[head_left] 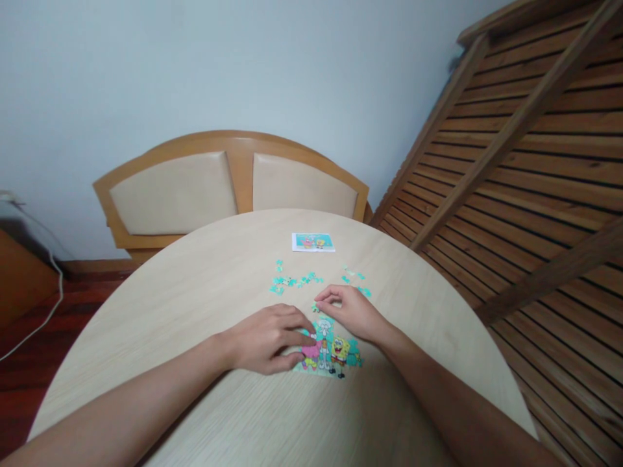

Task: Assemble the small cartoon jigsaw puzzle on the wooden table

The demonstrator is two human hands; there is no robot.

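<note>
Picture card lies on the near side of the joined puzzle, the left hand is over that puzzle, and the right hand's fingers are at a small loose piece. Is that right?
Not quite: the head view shows the picture card beyond the joined puzzle, toward the table's far edge. The left hand and right hand are as you say.

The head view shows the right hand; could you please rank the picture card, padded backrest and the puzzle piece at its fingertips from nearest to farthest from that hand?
1. Puzzle piece: at the fingertips of the right hand.
2. Picture card: ahead, beyond the loose pieces.
3. Padded backrest: ahead, past the table.
</note>
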